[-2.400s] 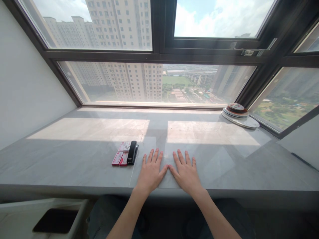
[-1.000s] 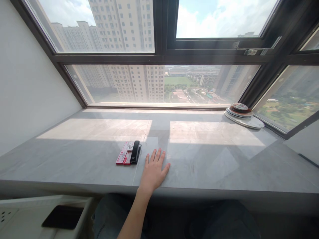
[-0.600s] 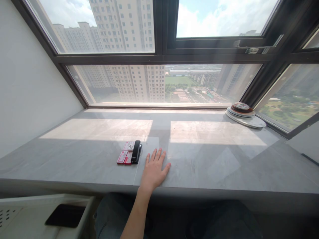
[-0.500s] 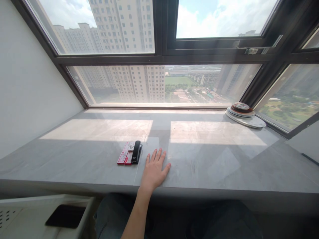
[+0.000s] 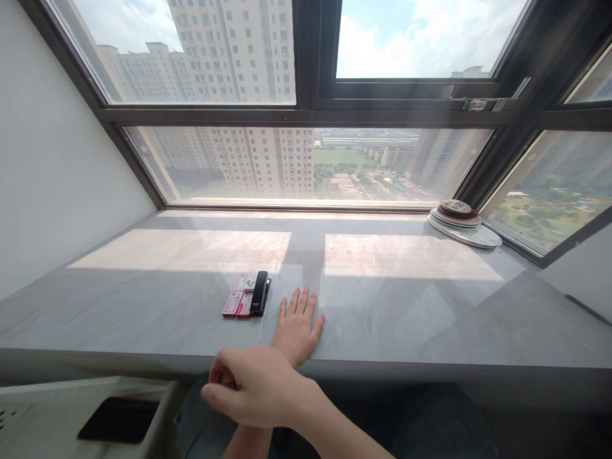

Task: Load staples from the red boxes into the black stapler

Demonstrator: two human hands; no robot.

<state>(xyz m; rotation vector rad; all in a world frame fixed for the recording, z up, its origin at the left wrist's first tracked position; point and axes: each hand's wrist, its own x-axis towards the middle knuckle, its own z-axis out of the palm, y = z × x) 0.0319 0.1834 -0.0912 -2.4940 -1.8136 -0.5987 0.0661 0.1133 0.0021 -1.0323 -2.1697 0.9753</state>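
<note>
Biggest first: tower blocks (image 5: pixel 258 57) outside, far left, through the glass. Dark window frame (image 5: pixel 215 115) spans the far side, with a second pane set at an angle on the far right. White wall (image 5: pixel 62 159) on the left. Grey stone ledge (image 5: pixel 382 325) runs left to right in front of us, sunlit in patches toward the far side. White bin (image 5: pixel 43 408) near left, below the ledge's near edge.

Plate stack (image 5: pixel 456 217) in the far right corner of the ledge: wide white piece at the bottom, small dark-rimmed one on top.

Our right hand (image 5: pixel 251 386) crosses over our left forearm, near side, pointing left; fingers curled in, thumb out. Can't tell if it holds anything or if it touches the forearm. Our left hand (image 5: pixel 296 328) is palm down on the ledge, fingers spread wide, gripping nothing.

Black stapler (image 5: pixel 259 294) lies on the left-centre of the ledge, just left of our left fingertips, not touching. Red-and-white boxes (image 5: pixel 231 303) are grouped tight against its left side; print too small to read.
</note>
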